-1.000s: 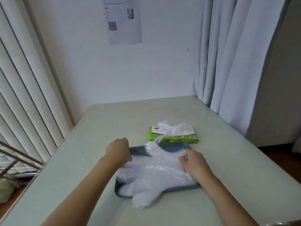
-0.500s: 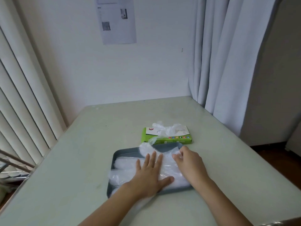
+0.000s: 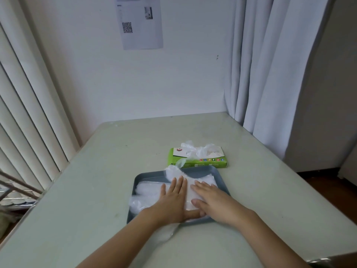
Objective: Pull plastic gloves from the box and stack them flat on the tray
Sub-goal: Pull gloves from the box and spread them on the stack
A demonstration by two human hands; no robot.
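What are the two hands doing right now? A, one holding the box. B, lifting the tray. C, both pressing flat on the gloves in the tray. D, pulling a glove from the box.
C: the left hand and right hand both lie with straight fingers on the gloves in the tray, and neither touches the box.

head view | faces forward, downward | close over table (image 3: 119, 151)

A plain room, perhaps an office, is suggested by a pale table (image 3: 135, 151), vertical blinds (image 3: 29, 113) at left, grey curtains (image 3: 260, 74) at right, and a QR-coded sheet (image 3: 141, 22) fixed to the far wall (image 3: 173, 84).
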